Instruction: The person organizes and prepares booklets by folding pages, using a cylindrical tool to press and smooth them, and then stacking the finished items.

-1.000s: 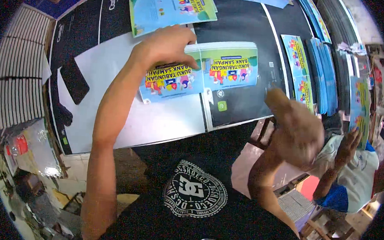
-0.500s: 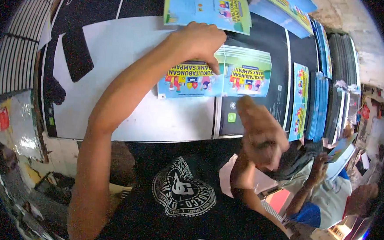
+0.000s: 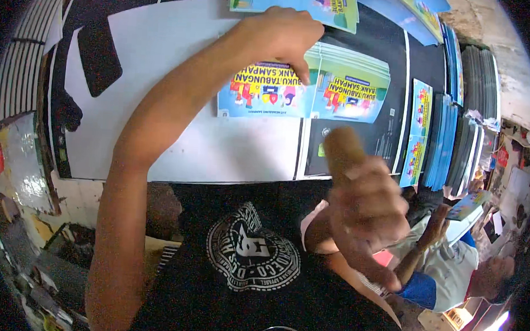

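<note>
My left hand (image 3: 285, 36) bears down across the far edge of some fanned booklets (image 3: 351, 89), which lie on the table. Its thumb stretches over their blue and green covers, while the fingertips bend down beyond the far edge. The covers carry yellow lettering blocks and cartoon figures, upside down to me. In front of the table my right hand (image 3: 369, 202) is raised and blurred. Its fingers are curled, and a blurred tan-brown shape (image 3: 343, 149) sticks out from them toward the booklets; I cannot make out what it is.
A large white sheet (image 3: 218, 144) covers much of the black tabletop, with a dark flat piece (image 3: 98, 58) on it. More booklets (image 3: 293, 0) lie beyond my left hand. Booklet stacks (image 3: 439, 140) line the right side. At lower right a person (image 3: 447, 255) handles a booklet.
My right hand has turned and come nearer, its tan-brown shape now showing more. My left hand stays on the booklets. The whole view has shifted slightly, the table appearing higher.
</note>
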Demonstrator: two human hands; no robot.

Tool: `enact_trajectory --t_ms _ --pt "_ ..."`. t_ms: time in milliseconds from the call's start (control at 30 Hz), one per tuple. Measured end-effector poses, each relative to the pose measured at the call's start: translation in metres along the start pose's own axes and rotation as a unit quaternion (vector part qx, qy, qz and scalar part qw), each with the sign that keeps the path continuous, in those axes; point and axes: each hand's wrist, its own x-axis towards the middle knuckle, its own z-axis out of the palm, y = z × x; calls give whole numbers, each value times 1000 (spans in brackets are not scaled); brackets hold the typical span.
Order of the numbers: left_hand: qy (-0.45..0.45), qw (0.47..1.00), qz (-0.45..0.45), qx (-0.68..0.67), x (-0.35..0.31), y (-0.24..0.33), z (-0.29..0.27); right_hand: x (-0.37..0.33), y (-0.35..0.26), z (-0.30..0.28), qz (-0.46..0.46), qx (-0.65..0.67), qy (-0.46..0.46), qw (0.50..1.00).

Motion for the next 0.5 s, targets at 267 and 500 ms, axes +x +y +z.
enact_trajectory --t_ms 267,500 --pt "7 1000 7 22 -3 6 -2 0 44 45 99 96 55 989" --pt "64 996 38 47 9 -5 7 10 60 89 11 34 -59 998"
